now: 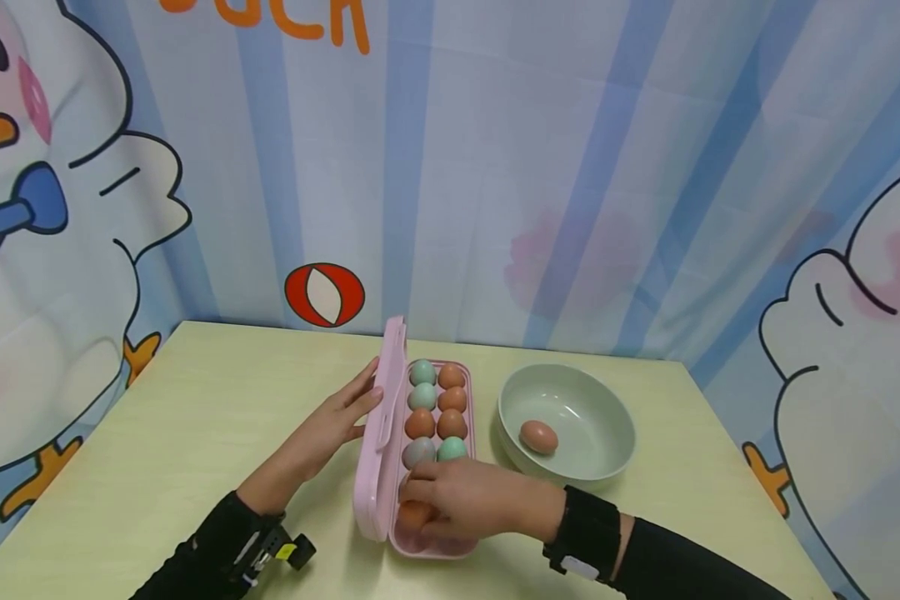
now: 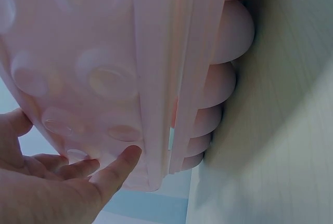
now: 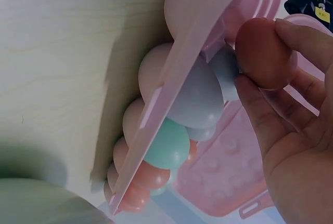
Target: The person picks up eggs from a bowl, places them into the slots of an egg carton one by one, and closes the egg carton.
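Note:
A pink egg carton (image 1: 433,546) lies with its lid (image 1: 375,475) raised on the left side. My left hand (image 1: 337,429) touches the outer face of that lid, its fingers extended against the dimpled plastic in the left wrist view. Over the carton's near end, my right hand (image 1: 483,498) pinches a brown egg (image 3: 263,52) between thumb and fingers. Beyond it sit several eggs in two rows: pale green, brown, a grey egg (image 3: 195,94) and a mint-green egg (image 3: 167,143). Fingers partly cover the near cups in the head view.
Right of the carton stands a pale green bowl (image 1: 607,450) with one brown egg (image 1: 539,437) inside. Everything rests on a light wooden table (image 1: 270,358). A striped cloth with duck pictures (image 1: 457,167) hangs behind the table's far edge.

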### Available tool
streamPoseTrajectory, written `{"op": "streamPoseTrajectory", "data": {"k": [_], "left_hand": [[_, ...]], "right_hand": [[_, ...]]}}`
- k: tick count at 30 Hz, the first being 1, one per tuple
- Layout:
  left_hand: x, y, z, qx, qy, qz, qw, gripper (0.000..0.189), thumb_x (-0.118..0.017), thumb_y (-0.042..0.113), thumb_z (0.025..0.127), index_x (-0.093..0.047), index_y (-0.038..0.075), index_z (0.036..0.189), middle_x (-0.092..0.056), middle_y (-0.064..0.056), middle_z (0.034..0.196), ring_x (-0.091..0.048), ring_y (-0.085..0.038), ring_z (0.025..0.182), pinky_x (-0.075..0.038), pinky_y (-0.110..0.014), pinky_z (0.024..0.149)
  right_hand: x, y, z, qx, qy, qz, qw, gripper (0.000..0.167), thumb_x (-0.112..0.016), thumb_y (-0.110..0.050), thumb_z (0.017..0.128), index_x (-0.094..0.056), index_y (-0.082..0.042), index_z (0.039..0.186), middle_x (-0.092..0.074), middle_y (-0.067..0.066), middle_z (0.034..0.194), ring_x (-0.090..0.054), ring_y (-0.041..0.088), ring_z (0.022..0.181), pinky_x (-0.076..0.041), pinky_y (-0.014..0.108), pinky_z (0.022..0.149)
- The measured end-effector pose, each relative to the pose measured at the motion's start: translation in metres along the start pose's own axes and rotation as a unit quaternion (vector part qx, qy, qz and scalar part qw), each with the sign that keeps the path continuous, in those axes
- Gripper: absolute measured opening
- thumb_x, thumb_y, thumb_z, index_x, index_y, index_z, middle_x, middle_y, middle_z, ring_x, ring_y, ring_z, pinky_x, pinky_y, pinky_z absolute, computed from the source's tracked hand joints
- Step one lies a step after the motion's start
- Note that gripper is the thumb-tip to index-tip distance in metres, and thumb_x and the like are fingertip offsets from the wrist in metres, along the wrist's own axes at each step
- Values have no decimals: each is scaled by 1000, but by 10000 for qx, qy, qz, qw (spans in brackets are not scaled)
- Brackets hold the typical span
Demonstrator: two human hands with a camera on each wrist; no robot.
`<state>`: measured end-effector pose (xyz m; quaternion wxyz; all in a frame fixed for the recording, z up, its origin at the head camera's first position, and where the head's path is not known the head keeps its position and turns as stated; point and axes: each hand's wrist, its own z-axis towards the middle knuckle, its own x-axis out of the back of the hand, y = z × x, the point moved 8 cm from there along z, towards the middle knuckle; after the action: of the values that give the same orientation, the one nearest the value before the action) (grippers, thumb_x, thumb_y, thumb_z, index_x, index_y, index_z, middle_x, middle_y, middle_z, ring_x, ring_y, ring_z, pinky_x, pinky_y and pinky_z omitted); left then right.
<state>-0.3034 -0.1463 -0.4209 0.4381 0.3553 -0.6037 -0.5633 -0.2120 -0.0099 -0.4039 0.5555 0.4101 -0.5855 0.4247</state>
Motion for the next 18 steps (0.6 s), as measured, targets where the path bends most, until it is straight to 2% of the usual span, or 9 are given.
{"op": "streamPoseTrajectory", "data": {"k": [7, 13, 18], "left_hand": [[0, 0, -1, 22, 23, 17, 10000, 68, -48, 49, 100, -13, 36, 157, -14, -1, 162, -25, -31, 144, -35, -57, 106], [0, 1, -1, 12, 30, 23, 10000, 68, -48, 49, 100, -14, 36, 157, -15, -1, 162, -26, -31, 144, -35, -57, 106], [0, 1, 0, 13, 26, 43, 10000, 68, -48, 50, 100, -14, 36, 157, -14, -1, 162, -26, -31, 144, -35, -57, 106]], "right_hand": [[-6, -3, 1, 14, -6, -203, 9998, 35, -75, -35, 88, -62, -16, 114, -56, -8, 100, -49, 0, 84, -42, 9, 77], [-13, -7, 3, 287, 58, -172, 9994, 24, -72, -31, 90, -66, -18, 109, -56, -9, 96, -47, 0, 83, -40, 7, 74], [-16, -9, 5, 309, 40, -78, 9995, 20, -69, -29, 92, -66, -18, 108, -55, -11, 92, -45, -1, 81, -38, 6, 71]]}}
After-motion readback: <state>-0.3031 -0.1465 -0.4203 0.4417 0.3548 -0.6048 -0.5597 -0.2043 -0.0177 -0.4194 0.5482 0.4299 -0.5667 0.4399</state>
